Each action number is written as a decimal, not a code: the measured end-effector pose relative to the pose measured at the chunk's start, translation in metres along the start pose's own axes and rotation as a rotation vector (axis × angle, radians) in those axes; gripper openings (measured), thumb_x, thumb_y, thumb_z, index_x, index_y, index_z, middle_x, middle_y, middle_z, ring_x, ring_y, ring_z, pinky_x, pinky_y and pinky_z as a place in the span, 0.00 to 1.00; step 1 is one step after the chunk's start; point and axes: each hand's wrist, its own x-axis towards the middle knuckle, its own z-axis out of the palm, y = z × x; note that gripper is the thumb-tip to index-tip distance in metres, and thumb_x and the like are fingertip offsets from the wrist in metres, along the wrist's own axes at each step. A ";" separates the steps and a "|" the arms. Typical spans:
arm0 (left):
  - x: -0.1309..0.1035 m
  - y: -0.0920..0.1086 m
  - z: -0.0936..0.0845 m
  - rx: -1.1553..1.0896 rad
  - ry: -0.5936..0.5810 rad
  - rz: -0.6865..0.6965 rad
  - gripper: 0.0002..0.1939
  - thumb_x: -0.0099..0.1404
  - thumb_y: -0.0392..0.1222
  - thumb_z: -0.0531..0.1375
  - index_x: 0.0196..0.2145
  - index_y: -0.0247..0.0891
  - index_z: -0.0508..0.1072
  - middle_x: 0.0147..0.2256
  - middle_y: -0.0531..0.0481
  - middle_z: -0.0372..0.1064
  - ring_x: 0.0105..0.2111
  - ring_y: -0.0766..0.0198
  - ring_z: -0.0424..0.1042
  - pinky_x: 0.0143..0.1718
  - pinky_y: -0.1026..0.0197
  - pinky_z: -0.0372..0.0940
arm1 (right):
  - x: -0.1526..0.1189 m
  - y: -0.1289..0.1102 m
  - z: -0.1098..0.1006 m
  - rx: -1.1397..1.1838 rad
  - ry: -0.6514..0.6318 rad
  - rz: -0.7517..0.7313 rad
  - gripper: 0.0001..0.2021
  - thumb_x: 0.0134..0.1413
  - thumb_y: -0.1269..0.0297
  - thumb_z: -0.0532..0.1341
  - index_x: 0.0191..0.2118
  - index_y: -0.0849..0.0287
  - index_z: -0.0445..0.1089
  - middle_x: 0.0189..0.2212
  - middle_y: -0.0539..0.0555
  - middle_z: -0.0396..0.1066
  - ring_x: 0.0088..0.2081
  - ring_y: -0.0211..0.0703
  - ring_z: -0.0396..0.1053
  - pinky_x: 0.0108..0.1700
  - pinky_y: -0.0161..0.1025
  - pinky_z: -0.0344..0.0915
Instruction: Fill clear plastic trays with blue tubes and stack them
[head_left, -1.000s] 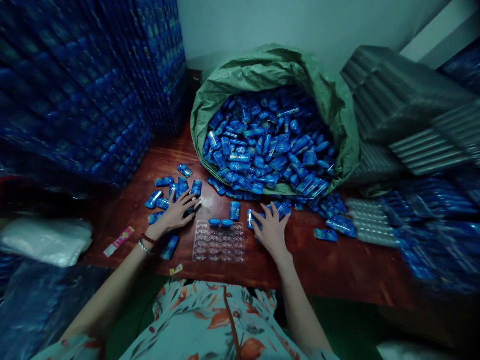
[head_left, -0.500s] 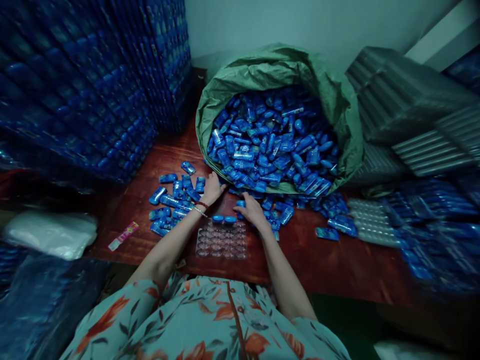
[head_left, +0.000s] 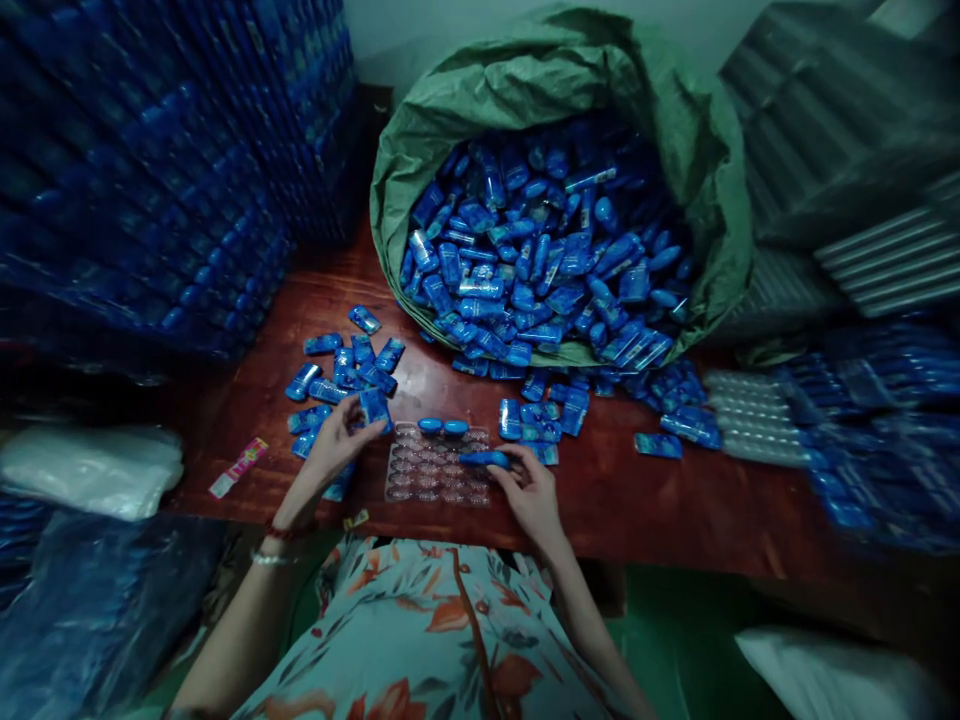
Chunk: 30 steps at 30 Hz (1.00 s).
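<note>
A clear plastic tray [head_left: 426, 480] with rows of small hollows lies in front of me on the table. Two blue packets [head_left: 442, 427] sit side by side in its far row. To the left of the tray, my left hand [head_left: 339, 440] is closed on a small blue packet [head_left: 374, 409], held between thumb and fingers. Over the tray's right side my right hand [head_left: 531, 487] pinches another blue packet [head_left: 484, 458], turned edge-on. Loose blue packets [head_left: 349, 365] lie beyond my left hand, and more [head_left: 536, 420] lie beyond my right.
A green sack [head_left: 442, 90] full of blue packets lies open at the back. Tall stacks of filled trays [head_left: 172, 170] rise on the left. Grey tray stacks [head_left: 832, 130] and filled trays [head_left: 862, 420] stand right. A clear plastic bundle [head_left: 90, 470] lies at left.
Both hands have drawn back from the sack's mouth toward me, each now with a blue packet. My left hand has moved left, my right hand to the tray's right side.
</note>
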 end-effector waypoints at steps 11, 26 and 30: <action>-0.062 -0.009 0.032 0.557 -0.135 0.269 0.16 0.67 0.38 0.50 0.52 0.39 0.64 0.45 0.42 0.67 0.44 0.57 0.69 0.46 0.55 0.66 | 0.016 -0.009 0.018 -0.476 -0.298 -0.396 0.16 0.62 0.68 0.48 0.52 0.54 0.67 0.46 0.58 0.69 0.50 0.45 0.67 0.51 0.43 0.67; -0.036 0.022 0.051 1.229 -0.477 0.686 0.16 0.62 0.28 0.51 0.48 0.32 0.67 0.42 0.41 0.66 0.42 0.55 0.64 0.44 0.53 0.64 | 0.028 -0.034 0.024 -0.971 -0.463 -0.693 0.15 0.62 0.73 0.49 0.50 0.60 0.66 0.36 0.58 0.67 0.38 0.44 0.65 0.38 0.39 0.66; -0.034 0.032 0.065 1.342 -0.502 0.729 0.18 0.63 0.27 0.48 0.50 0.28 0.65 0.42 0.38 0.66 0.44 0.54 0.65 0.44 0.52 0.64 | 0.026 -0.033 0.031 -0.990 -0.421 -0.682 0.15 0.62 0.72 0.49 0.49 0.60 0.67 0.36 0.58 0.66 0.38 0.44 0.65 0.37 0.39 0.65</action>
